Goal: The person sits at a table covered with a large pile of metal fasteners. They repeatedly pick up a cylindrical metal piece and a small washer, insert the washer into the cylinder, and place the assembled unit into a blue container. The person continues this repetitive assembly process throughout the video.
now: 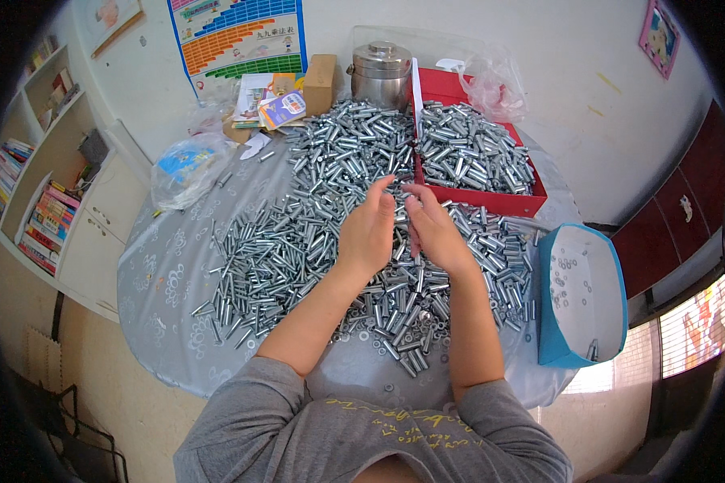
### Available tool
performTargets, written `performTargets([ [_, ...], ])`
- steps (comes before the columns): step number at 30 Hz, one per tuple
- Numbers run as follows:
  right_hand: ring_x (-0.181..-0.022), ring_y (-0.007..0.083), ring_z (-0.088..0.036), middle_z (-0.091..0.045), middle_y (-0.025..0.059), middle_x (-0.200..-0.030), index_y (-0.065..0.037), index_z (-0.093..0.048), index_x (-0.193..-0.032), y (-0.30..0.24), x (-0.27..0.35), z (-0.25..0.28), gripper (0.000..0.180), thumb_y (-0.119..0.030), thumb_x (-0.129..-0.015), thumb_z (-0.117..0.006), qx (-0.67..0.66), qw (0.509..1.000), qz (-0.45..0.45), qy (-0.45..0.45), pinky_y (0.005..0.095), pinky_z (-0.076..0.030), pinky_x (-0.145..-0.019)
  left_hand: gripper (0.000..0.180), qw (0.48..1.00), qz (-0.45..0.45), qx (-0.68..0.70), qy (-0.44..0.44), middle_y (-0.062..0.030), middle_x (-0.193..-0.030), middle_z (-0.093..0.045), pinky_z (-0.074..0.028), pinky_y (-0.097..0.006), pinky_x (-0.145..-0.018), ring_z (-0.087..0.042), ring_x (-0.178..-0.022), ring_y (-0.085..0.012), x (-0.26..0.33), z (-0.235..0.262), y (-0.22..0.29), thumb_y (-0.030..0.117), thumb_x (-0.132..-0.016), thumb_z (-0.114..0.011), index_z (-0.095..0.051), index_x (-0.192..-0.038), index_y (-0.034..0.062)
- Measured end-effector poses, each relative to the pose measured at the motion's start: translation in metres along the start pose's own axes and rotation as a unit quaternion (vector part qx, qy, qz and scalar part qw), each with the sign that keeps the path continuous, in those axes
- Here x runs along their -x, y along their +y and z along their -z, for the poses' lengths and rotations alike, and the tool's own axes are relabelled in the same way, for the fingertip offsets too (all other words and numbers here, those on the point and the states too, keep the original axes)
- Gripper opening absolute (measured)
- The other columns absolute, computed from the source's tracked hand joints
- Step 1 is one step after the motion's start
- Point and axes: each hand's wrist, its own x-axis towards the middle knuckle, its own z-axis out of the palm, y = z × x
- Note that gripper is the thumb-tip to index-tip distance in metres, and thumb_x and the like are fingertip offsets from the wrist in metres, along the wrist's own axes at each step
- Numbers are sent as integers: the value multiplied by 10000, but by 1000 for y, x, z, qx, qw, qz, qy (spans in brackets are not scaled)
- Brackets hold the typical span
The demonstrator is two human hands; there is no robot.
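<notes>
Both of my hands are raised over a big heap of silvery metal bolts and sleeves (pixel 274 249) spread on the table. My left hand (pixel 368 231) has its fingers curled, thumb and forefinger close together at the top. Facing it, a small gap away, my right hand (pixel 437 229) is also bent inward with its fingers closed. Whatever small piece either hand may pinch is too small or hidden to make out. Loose washers and nuts (pixel 435 332) lie among the bolts between my forearms, near the table's front.
A red box (pixel 526 203) full of metal sleeves stands at the back right. Right of the heap is a blue-rimmed bin (pixel 582 354) with a few washers and bolts. Behind stand a steel pot (pixel 381 76) and a cardboard box (pixel 320 83); a plastic bag (pixel 192 169) lies left.
</notes>
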Motion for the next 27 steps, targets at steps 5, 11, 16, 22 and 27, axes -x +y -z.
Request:
performTargets([
  [5,-484,84,-419,-477,20,-651,-28,-371,-1196,4,-2,-2,370,-225,-889,-431,-54,998,22,20,227,-351,-434,702,1000,-10,0,1,-92,-585,-531,-383,-389,-554,-562,-613,-299,-1,-1,-3,570,-903,-92,-426,-1232,48],
  [11,-588,77,-462,-487,23,-713,-33,-440,-1152,14,-6,0,333,-157,-843,-437,-33,999,20,-29,215,-351,-426,707,1000,19,1,-14,-103,-614,-546,-392,-395,-582,-569,-650,-315,-2,2,1,577,-899,-97,-424,-1236,48],
  [16,-544,90,-443,-461,25,-706,-49,-396,-1202,12,-6,2,394,-197,-841,-454,-85,993,-51,-60,221,-385,-417,708,1000,12,0,7,-93,-605,-539,-389,-391,-577,-566,-638,-308,-2,0,-7,576,-900,-100,-425,-1234,42],
  [22,-463,63,-395,-446,-2,-676,-46,-458,-1154,20,-12,-4,338,-239,-880,-409,-101,994,51,1,207,-349,-383,713,999,30,-7,-10,-98,-611,-549,-388,-389,-577,-569,-641,-309,-3,4,-3,579,-898,-100,-421,-1237,40],
  [27,-438,47,-373,-440,-15,-624,-48,-494,-1110,21,-11,-1,311,-230,-887,-376,-38,997,23,-64,194,-317,-359,709,1000,26,-11,-6,-102,-613,-553,-389,-390,-573,-572,-642,-312,-3,1,-5,577,-899,-102,-420,-1234,40],
])
